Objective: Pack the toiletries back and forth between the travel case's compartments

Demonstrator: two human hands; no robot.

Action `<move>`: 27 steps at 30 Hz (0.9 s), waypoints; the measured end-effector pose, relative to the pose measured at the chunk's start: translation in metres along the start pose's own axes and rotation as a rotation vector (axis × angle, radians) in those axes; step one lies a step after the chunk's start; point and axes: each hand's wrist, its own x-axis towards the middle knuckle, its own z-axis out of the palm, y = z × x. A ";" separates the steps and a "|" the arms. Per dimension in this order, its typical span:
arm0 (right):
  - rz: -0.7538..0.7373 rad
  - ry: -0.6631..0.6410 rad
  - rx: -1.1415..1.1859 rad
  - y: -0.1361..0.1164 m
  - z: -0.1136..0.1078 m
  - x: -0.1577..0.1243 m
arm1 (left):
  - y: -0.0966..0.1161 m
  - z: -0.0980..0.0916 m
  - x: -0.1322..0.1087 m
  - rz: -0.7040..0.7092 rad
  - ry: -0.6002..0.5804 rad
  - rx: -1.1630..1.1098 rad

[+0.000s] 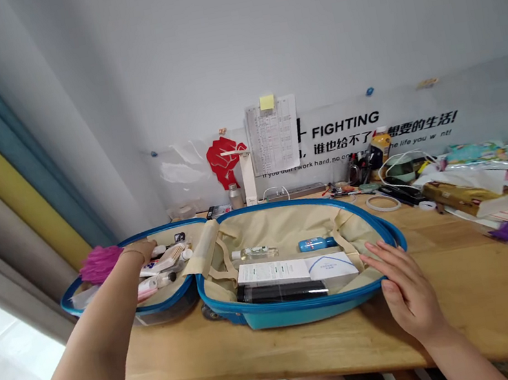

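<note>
A blue suitcase (300,313) with a beige lining lies spread open on the wooden table. My left hand (140,249) reaches into its left half, above toiletries such as white-and-pink tubes (153,285) and a bundle of cotton swabs (174,255). Its fingers are mostly hidden, so its grip is unclear. My right hand (408,290) rests with fingers stretched out at the right rim. The right half holds a clear bottle (258,253), a blue bottle (316,244), a white box (272,272), another white box (332,266) and a dark object in clear wrapping (282,292).
A magenta bath puff (101,264) sits at the left half's far-left edge. Behind the suitcase stand a white lamp (248,178) and a small bottle (235,196). Papers, cables, a roll of tape (383,203) and a drink bottle (380,147) crowd the table's right side.
</note>
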 end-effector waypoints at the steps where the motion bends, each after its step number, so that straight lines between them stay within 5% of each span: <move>1: 0.000 0.005 -0.001 0.000 0.000 0.000 | -0.002 0.002 -0.003 -0.007 0.029 -0.015; 7: 0.031 -0.001 0.011 0.001 0.001 -0.001 | 0.005 -0.013 -0.022 -0.035 0.291 -0.108; 13: 0.022 -0.007 0.031 0.000 0.001 0.000 | 0.077 -0.076 -0.055 0.315 0.505 -0.146; 17: 0.031 0.007 0.037 -0.001 0.002 0.000 | 0.154 -0.098 -0.068 0.617 0.465 -0.117; 21: 0.035 0.005 0.050 -0.001 0.002 -0.001 | 0.217 -0.097 -0.054 0.734 0.344 -0.066; 27: 0.032 0.010 0.056 -0.001 0.002 0.000 | 0.249 -0.080 -0.022 0.724 0.154 -0.015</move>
